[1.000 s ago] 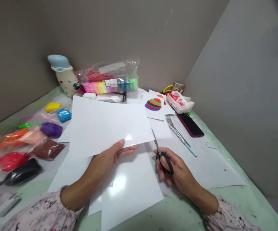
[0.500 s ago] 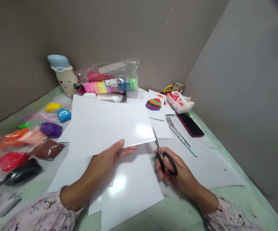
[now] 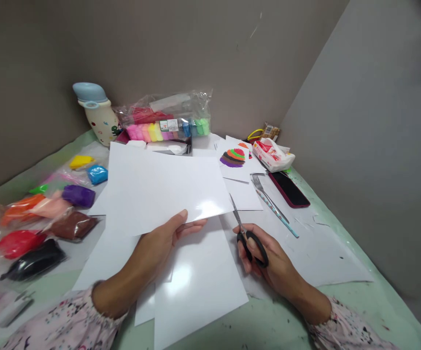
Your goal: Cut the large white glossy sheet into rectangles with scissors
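A blank, glossy white sheet of paper is pinched along its lower edge by my left hand, thumb on top and fingers beneath. My right hand has its fingers through the black handles of a pair of scissors. The blades point up and away, close beside the sheet's lower right corner; whether they touch it I cannot tell. Under the held sheet lie more white sheets on the pale green table cover.
Bagged coloured clay lines the left side. Behind stand a bottle and a bag of clay sticks. To the right are a striped clay piece on paper, a fork, a phone and a tissue pack.
The sheet in my left hand has shifted very slightly left. The scissors' tip shows more clearly beside its corner. Both holds are unchanged.
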`<act>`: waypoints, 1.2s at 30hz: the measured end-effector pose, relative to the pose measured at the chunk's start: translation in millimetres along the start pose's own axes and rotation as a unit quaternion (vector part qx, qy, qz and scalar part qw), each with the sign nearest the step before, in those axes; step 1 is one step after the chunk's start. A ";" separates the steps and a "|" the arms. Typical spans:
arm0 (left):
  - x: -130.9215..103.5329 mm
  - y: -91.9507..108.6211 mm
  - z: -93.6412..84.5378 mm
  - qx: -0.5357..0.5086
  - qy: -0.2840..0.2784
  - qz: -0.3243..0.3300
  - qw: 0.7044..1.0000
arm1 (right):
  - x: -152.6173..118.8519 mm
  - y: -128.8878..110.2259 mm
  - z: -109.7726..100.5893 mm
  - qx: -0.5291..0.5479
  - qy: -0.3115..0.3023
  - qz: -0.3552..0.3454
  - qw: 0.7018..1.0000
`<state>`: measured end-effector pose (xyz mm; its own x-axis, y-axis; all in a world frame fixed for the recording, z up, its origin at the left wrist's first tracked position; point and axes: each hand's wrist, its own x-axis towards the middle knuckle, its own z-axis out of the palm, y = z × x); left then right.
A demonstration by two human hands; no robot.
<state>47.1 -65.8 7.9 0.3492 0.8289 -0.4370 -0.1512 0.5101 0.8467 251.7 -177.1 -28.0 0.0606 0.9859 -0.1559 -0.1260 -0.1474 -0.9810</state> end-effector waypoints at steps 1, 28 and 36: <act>-0.3 0.3 0.4 0.003 0.001 -0.001 1.000 | 0.2 -0.2 0.3 -0.002 0.002 0.000 1.000; -3.8 3.5 2.1 0.004 -0.020 0.014 1.000 | -1.2 -2.0 2.5 0.017 0.007 0.012 1.000; -4.9 4.1 3.3 -0.012 -0.017 0.008 1.000 | -0.8 -0.3 2.1 0.025 -0.015 0.004 1.000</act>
<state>47.8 -68.5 14.5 0.3776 0.8287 -0.4131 -0.1797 0.5033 0.8452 249.6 -177.7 -27.3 0.0299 0.9866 -0.1602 -0.1757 -0.1526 -0.9725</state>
